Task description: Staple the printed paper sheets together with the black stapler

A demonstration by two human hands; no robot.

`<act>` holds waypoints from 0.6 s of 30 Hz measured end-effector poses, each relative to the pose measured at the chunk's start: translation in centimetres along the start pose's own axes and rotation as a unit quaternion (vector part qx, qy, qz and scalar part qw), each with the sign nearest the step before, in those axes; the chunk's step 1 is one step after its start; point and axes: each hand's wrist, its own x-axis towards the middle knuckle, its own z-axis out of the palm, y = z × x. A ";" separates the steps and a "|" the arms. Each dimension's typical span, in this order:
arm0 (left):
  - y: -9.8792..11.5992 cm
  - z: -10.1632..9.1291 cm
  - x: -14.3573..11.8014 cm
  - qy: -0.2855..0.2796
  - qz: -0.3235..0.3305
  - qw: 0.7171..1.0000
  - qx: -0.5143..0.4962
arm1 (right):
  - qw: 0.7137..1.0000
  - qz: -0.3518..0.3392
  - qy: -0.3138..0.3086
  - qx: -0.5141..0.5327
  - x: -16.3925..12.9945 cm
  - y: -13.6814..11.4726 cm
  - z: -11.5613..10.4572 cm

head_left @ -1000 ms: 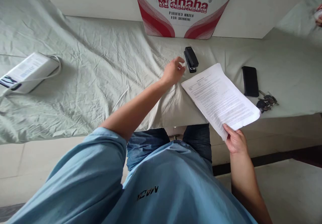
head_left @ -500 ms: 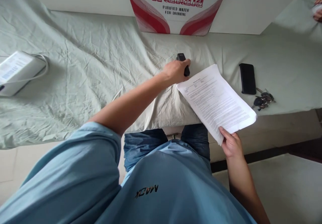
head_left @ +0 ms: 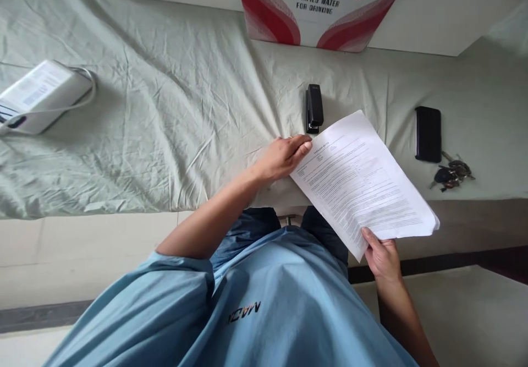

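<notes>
Person's 2 hands hold printed sheets (head_left: 358, 177): left hand (head_left: 282, 157) pinches the far corner, right hand (head_left: 383, 257) grips the near edge; black stapler (head_left: 314, 108) just beyond the left hand.

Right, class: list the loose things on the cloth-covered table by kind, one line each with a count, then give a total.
Stapler: 1
Phone: 1
Bunch of keys: 1
Sheaf of papers: 1, held by the left hand and right hand
White box: 1
Carton: 1
Total: 6
</notes>
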 end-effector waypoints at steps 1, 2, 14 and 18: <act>0.2 0.2 0.2 -0.022 -0.003 0.999 0.031 | 1.000 -0.004 -0.002 -0.001 0.1 0.0 0.3; 0.2 0.4 0.5 -0.036 -0.007 0.998 0.060 | 1.000 -0.009 -0.002 -0.001 0.2 0.1 0.6; -0.1 1.5 0.2 0.006 -0.020 0.999 -0.043 | 0.997 -0.007 0.065 0.036 1.3 0.1 1.9; 0.1 1.6 0.4 0.001 -0.008 1.000 -0.023 | 0.996 0.005 0.083 0.032 2.0 0.5 2.1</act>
